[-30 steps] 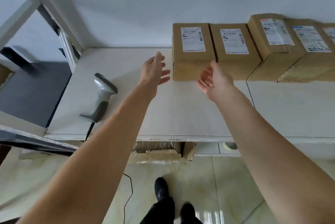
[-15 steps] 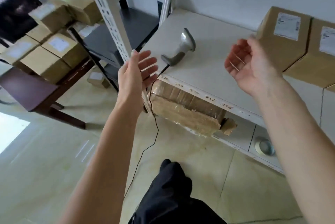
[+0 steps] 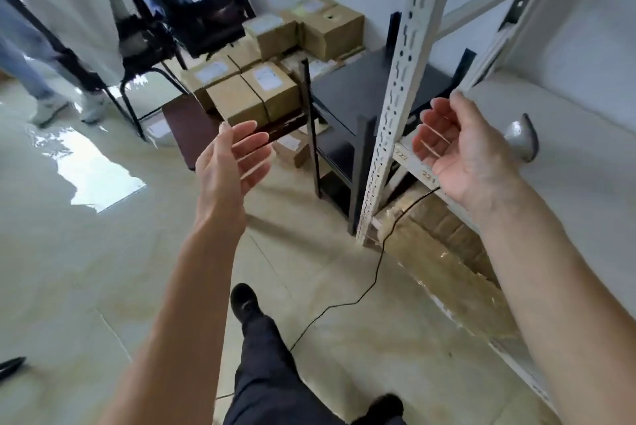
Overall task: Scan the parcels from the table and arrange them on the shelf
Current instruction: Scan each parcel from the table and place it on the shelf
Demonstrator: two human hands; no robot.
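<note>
Both hands, left [image 3: 229,163] and right [image 3: 461,156], spread and empty; shelf [image 3: 585,163] edge numbers "222", "221".

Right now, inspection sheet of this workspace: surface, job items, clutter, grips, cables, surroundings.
Surface: white shelf board, bare where visible; dark table left of the racks.
Job's things: labelled cardboard parcels stacked on the table; grey barcode scanner lying on the shelf board.
Clutter: small parcel on the floor under the table; plastic-wrapped carton under the shelf.
Grips: left hand and right hand both open, empty, in mid-air.
Cables: black scanner cable hangs off the shelf edge and trails across the floor.
Surroundings: black rack, chairs, another person's legs, glossy tile floor.
</note>
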